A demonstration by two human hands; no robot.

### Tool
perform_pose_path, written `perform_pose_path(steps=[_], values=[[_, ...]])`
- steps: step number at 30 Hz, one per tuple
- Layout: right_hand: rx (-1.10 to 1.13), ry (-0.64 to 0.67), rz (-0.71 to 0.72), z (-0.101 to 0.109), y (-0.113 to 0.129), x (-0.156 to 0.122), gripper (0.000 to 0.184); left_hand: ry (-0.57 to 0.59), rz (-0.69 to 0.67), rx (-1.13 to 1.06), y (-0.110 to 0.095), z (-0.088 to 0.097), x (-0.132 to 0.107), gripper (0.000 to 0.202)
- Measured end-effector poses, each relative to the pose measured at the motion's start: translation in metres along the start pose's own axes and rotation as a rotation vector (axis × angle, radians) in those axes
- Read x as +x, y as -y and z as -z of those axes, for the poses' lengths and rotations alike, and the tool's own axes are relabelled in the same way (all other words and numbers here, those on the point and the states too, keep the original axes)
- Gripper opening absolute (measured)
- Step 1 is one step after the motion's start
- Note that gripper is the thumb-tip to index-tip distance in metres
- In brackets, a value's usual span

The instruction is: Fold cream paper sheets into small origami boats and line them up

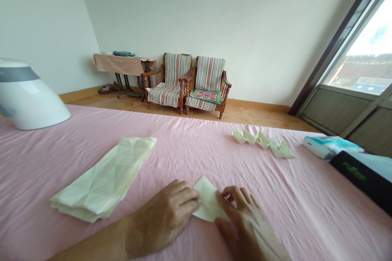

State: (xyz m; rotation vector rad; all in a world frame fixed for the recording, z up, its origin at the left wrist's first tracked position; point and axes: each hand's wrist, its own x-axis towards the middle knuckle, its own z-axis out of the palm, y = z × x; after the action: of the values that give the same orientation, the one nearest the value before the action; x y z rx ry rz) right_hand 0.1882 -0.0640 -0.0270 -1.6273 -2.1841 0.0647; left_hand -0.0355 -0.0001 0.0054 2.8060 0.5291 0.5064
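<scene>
A small folded piece of pale paper (208, 197) lies on the pink cloth (190, 151) near the front edge. My left hand (167, 214) rests on its left side with the fingers curled and pressed onto the paper. On the paper's right edge my right hand (245, 220) has its fingertips pinching and pressing the fold. A stack of creased pale paper sheets (105, 177) lies to the left of my hands. Several finished folded paper shapes (263, 140) stand in a row at the far right of the cloth.
A white and grey rounded appliance (27, 96) sits at the far left. At the right edge lie a white and teal box (329, 147) and a black object (364, 179). Two striped wooden armchairs (190, 83) and a small table (122, 65) stand against the back wall.
</scene>
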Motion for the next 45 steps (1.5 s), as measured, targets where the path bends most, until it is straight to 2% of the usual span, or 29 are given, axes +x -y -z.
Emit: perform_pose_path(steps=[3, 7, 10, 12, 15, 18, 21, 23, 29, 36, 45], values=[[-0.01, -0.024, 0.002, -0.002, 0.001, 0.002, 0.043, -0.001, 0.003, 0.003, 0.0, -0.001, 0.0, 0.026], [-0.065, -0.05, 0.043, -0.001, 0.001, 0.001, 0.034, -0.012, -0.002, 0.002, -0.001, 0.0, 0.001, 0.026], [-0.13, -0.127, 0.103, 0.0, 0.002, -0.001, 0.03, -0.005, 0.011, -0.013, -0.002, 0.003, 0.001, 0.025], [-0.148, -0.162, 0.123, 0.0, 0.002, -0.002, 0.025, 0.0, 0.035, -0.048, -0.003, 0.005, 0.0, 0.019], [-0.154, -0.184, 0.143, 0.0, 0.004, -0.002, 0.016, -0.036, 0.075, -0.134, 0.0, 0.004, -0.001, 0.022], [-0.146, -0.213, 0.146, 0.001, 0.006, -0.002, 0.014, -0.146, 0.185, -0.184, 0.005, -0.002, -0.002, 0.015], [-0.154, -0.215, 0.145, 0.002, 0.006, -0.003, 0.016, -0.272, 0.381, -0.145, 0.011, -0.008, -0.005, 0.008], [-0.171, -0.218, 0.164, 0.002, 0.006, -0.003, 0.019, -0.31, 0.497, -0.091, 0.015, -0.009, -0.01, 0.007], [-0.197, -0.217, 0.198, -0.002, 0.0, -0.004, 0.03, -0.252, 0.581, -0.006, 0.018, -0.009, -0.021, 0.028], [-0.21, -0.096, 0.193, -0.001, -0.001, -0.006, 0.029, -0.216, 0.599, -0.06, 0.013, -0.006, -0.014, 0.022], [-0.197, -0.067, 0.197, -0.006, -0.004, -0.008, 0.03, -0.202, 0.62, -0.084, 0.011, -0.003, -0.01, 0.018]])
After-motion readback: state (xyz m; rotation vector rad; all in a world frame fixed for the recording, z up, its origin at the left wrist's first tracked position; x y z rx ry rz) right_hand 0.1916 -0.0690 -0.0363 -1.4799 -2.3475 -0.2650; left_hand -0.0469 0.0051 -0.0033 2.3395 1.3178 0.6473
